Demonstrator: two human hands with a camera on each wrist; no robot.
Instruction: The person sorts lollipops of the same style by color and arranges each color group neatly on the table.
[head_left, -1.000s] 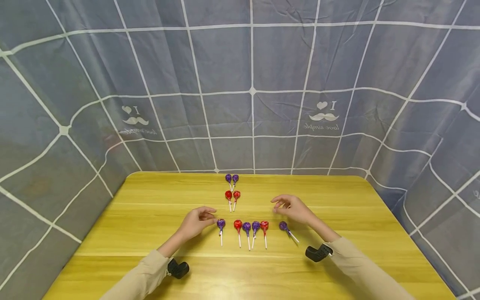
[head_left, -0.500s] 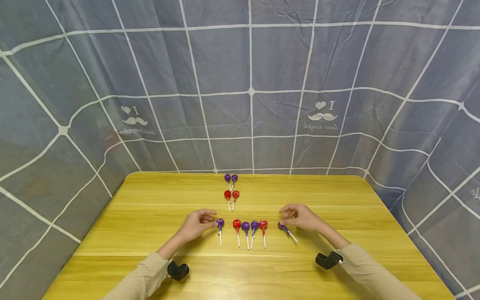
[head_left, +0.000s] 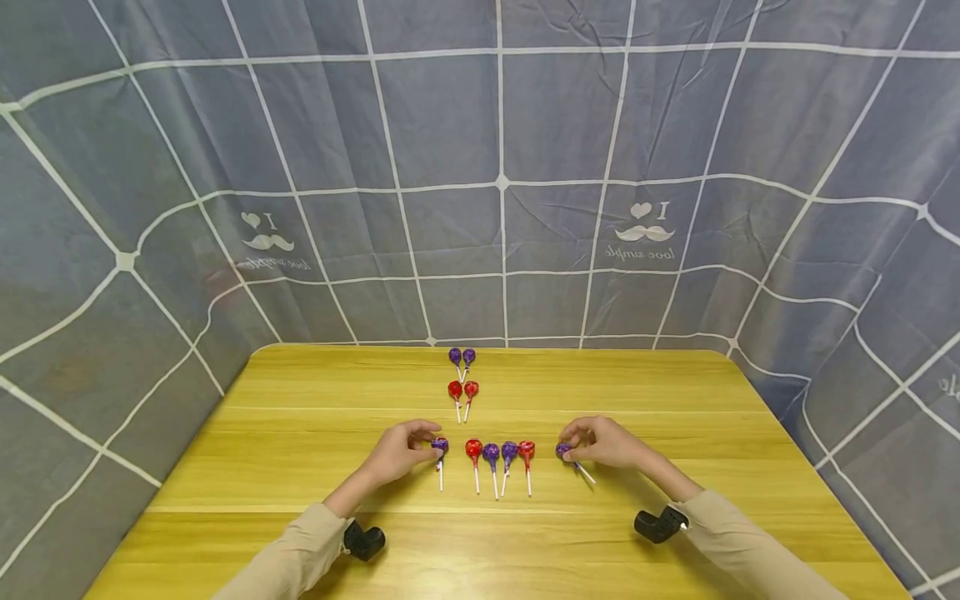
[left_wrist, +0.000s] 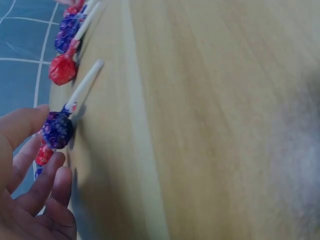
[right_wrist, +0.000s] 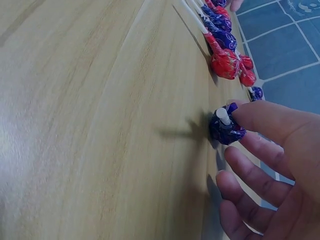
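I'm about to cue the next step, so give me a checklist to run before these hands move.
1. Left hand on the left purple lollipop: ok, pinching its wrapped end.
2. Right hand on the right purple lollipop: ok, pinching its wrapped end.
3. Right lollipop's stick lined up with the others in front: not ok, it slants outward.
4. Four lollipops between the hands free of contact with them: ok, gaps on both sides.
5. Rear red pair untouched: ok.
6. Firmness of each hold: cannot tell.
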